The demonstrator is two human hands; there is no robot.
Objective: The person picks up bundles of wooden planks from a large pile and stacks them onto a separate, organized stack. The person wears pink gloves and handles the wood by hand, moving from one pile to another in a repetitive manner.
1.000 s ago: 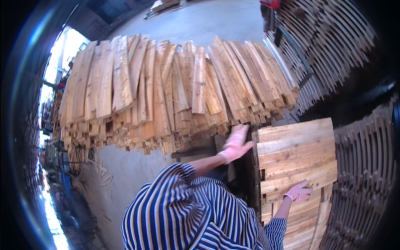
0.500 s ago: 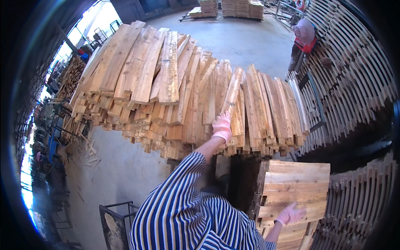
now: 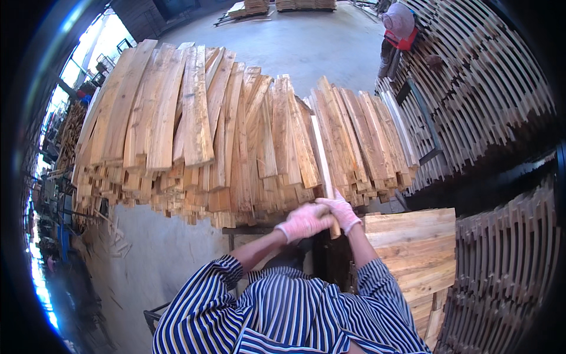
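A narrow wooden board [image 3: 322, 154], tilted on its edge, points away from me with its near end toward my body. My right hand [image 3: 342, 211], in a pink and white glove, is closed around it near that end. My left hand [image 3: 305, 222], gloved alike, meets the board from the left with its fingers curled against it; the right hand's fingers partly overlap there. Behind and to both sides lies a wide pile of loose boards [image 3: 194, 118], stacked several layers deep. The held board's far part lies over this pile.
A neat stack of boards [image 3: 410, 236] stands at my right. Beyond it are rows of stacked slats [image 3: 501, 265], with more rising at the far right. A person in a hat [image 3: 399, 22] stands by them. Board stacks [image 3: 306, 5] sit far back on the concrete floor [image 3: 283, 41].
My left hand has drawn back from the pile with a board, now turned on its edge. My right hand has left the neat stack and come to the board. The view has shifted rightward.
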